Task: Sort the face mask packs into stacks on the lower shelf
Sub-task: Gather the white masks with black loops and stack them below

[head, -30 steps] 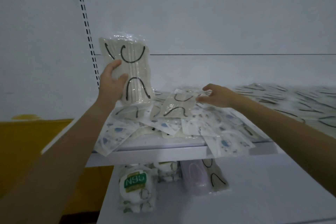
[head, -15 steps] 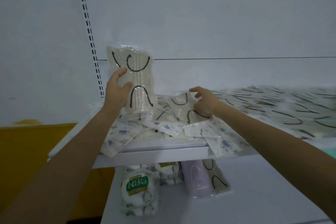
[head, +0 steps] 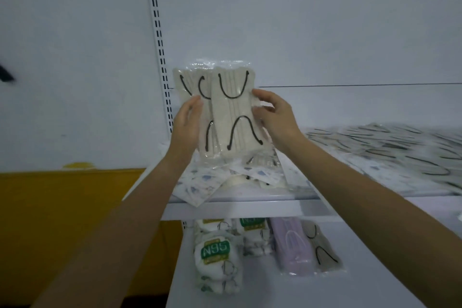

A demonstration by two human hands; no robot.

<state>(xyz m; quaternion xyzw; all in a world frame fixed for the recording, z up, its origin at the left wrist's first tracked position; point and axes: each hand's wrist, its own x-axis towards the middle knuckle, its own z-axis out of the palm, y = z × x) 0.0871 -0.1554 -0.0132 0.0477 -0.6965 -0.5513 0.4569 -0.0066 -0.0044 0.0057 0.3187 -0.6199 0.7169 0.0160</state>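
Two cream mask packs with black ear loops are held upright above the upper shelf (head: 240, 207). My left hand (head: 186, 127) grips the rear pack (head: 188, 85) from the left. My right hand (head: 276, 117) holds the front pack (head: 233, 117) by its right edge, laid over the rear one. Loose mask packs (head: 252, 172), cream and blue-printed, lie in a heap under them. On the lower shelf (head: 362, 282) stand stacks: N95 packs (head: 216, 255), a second N95 stack (head: 253, 235), purple packs (head: 292, 245) and a grey-beige pack (head: 318, 247).
Many more packs (head: 390, 152) are spread over the right part of the upper shelf. A slotted white upright (head: 160, 57) runs up the back wall left of my hands. A yellow surface (head: 62, 220) lies at lower left, beside the shelves.
My right hand picked a cream pack off the heap and brought it up against the pack in my left hand. The view shifted slightly downward.
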